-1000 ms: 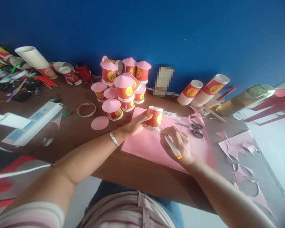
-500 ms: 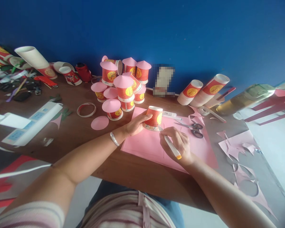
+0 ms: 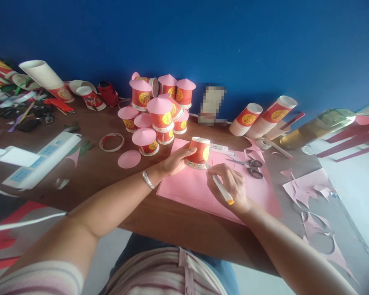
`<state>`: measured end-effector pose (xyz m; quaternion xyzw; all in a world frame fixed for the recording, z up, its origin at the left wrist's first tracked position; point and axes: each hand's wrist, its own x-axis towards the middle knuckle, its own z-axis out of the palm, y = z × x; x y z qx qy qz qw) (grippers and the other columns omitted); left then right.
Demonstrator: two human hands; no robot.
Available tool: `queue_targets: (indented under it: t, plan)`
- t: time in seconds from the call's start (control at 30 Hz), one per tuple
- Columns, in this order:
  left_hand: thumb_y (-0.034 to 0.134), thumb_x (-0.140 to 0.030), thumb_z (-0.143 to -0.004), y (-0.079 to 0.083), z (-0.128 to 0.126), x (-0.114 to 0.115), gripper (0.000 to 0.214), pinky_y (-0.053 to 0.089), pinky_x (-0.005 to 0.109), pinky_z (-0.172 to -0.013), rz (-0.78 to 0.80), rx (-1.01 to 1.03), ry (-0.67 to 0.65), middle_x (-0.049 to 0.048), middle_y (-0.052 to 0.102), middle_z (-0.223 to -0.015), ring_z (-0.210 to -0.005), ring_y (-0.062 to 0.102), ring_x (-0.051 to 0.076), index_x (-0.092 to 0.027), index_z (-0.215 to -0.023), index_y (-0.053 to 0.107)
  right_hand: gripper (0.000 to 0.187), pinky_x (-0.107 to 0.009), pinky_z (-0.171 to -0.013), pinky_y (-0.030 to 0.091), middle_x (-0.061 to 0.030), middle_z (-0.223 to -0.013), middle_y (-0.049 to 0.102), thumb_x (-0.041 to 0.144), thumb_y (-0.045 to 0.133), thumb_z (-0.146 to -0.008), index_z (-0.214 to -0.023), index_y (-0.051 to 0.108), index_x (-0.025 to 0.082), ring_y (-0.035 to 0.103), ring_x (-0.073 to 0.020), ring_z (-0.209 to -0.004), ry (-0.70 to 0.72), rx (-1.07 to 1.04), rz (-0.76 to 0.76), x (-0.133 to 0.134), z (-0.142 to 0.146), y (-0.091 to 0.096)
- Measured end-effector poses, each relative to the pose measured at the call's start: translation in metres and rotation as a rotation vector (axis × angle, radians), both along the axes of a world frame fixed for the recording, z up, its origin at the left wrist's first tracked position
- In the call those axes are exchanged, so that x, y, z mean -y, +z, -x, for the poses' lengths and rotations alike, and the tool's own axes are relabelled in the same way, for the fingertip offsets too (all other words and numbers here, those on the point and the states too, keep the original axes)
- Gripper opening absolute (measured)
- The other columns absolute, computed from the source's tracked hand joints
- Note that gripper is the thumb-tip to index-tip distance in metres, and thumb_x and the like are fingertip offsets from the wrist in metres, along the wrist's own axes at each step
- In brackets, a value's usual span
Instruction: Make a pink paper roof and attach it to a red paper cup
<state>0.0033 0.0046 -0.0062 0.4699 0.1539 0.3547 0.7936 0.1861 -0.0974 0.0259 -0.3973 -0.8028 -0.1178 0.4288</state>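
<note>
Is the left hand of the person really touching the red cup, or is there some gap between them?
Touching. The head view shows it: the left hand holds the red cup, its thumb pressed against the cup's side.

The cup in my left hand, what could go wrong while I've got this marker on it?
The marker tip is at or very near the cup's lower edge, so a slip could streak the cup or the pink paper below. Your left hand grips the cup's side; squeezing harder might dent it. The scissors lie close to your right hand, which could knock them.
</note>
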Motion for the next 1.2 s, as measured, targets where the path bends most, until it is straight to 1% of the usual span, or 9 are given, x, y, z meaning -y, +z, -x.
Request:
queue_targets:
  t: [0.27,0.37,0.53,0.73,0.83,0.9,1.0,1.1,1.2]
  plan:
    - [0.062,-0.046,-0.098,0.0,0.001,0.001,0.042,0.052,0.04,-0.098,-0.047,-0.014,0.004,0.0125,0.074,-0.119,-0.111,0.068,0.028,-0.018,-0.128,0.068,0.026,-0.024,-0.055,0.05,0.0023,-0.072,0.065,0.0,0.058,-0.085,-0.098,0.057,0.023,0.064,-0.013,-0.058,0.034,-0.02,-0.027,0.001,0.003,0.001]
    - [0.063,-0.047,-0.097,0.0,0.001,0.001,0.042,0.053,0.041,-0.097,-0.033,-0.011,0.006,0.0129,0.074,-0.12,-0.112,0.069,0.029,-0.017,-0.126,0.069,0.027,-0.024,-0.055,0.05,0.0022,-0.072,0.065,0.001,0.059,-0.084,-0.1,0.057,0.023,0.063,-0.0129,-0.057,0.043,-0.038,-0.051,0.001,0.002,0.0]
    - [0.066,-0.049,-0.094,-0.001,0.001,0.0,0.043,0.052,0.042,-0.098,0.019,0.007,0.017,0.0128,0.075,-0.117,-0.113,0.069,0.031,-0.017,-0.123,0.07,0.027,-0.027,-0.059,0.055,0.0,-0.076,0.068,0.003,0.061,-0.086,-0.104,0.057,0.023,0.067,-0.015,-0.062,0.06,-0.055,-0.045,0.001,0.0,0.002]
    - [0.069,-0.048,-0.092,0.002,0.001,0.0,0.044,0.051,0.042,-0.097,0.091,0.032,0.034,0.0131,0.076,-0.115,-0.112,0.069,0.03,-0.015,-0.12,0.071,0.026,-0.035,-0.076,0.062,-0.0065,-0.087,0.073,0.004,0.064,-0.088,-0.108,0.06,0.021,0.076,-0.0223,-0.086,0.096,-0.067,-0.028,0.0,-0.001,-0.001]
    - [0.068,-0.05,-0.091,0.002,0.0,0.0,0.046,0.051,0.041,-0.096,0.113,0.011,0.046,0.0135,0.075,-0.115,-0.114,0.068,0.03,-0.015,-0.121,0.07,0.026,-0.035,-0.077,0.063,-0.0061,-0.087,0.074,0.005,0.063,-0.09,-0.111,0.06,0.021,0.078,-0.0236,-0.094,0.129,-0.059,-0.004,0.0,0.001,-0.003]
    - [0.069,-0.054,-0.09,0.001,0.0,0.0,0.049,0.052,0.04,-0.094,0.097,0.001,0.055,0.0125,0.075,-0.114,-0.11,0.068,0.028,-0.016,-0.122,0.069,0.026,-0.034,-0.077,0.064,-0.0059,-0.086,0.074,0.004,0.064,-0.091,-0.111,0.06,0.02,0.078,-0.024,-0.097,0.157,-0.052,0.003,0.0,0.003,-0.003]
    - [0.074,-0.058,-0.085,-0.001,0.0,0.001,0.052,0.052,0.036,-0.085,0.044,-0.014,0.074,0.0083,0.073,-0.102,-0.094,0.068,0.022,-0.018,-0.117,0.068,0.025,-0.032,-0.077,0.064,-0.0065,-0.085,0.074,0.003,0.066,-0.09,-0.109,0.06,0.018,0.079,-0.0246,-0.098,0.195,-0.037,0.001,0.002,0.007,-0.004]
    - [0.081,-0.049,-0.081,-0.002,0.0,0.003,0.045,0.051,0.032,-0.079,0.018,-0.068,0.102,0.0038,0.069,-0.093,-0.085,0.065,0.017,-0.018,-0.11,0.066,0.024,-0.032,-0.077,0.064,-0.0073,-0.085,0.074,0.004,0.068,-0.09,-0.108,0.061,0.016,0.079,-0.0238,-0.095,0.225,-0.012,-0.012,0.003,0.01,-0.005]
    - [0.082,-0.041,-0.082,-0.001,-0.001,0.004,0.041,0.051,0.032,-0.082,0.047,-0.089,0.107,0.0042,0.068,-0.097,-0.089,0.065,0.017,-0.018,-0.111,0.065,0.024,-0.034,-0.079,0.064,-0.0084,-0.087,0.074,0.005,0.068,-0.089,-0.109,0.061,0.016,0.078,-0.0232,-0.093,0.252,0.013,-0.022,0.004,0.01,-0.005]
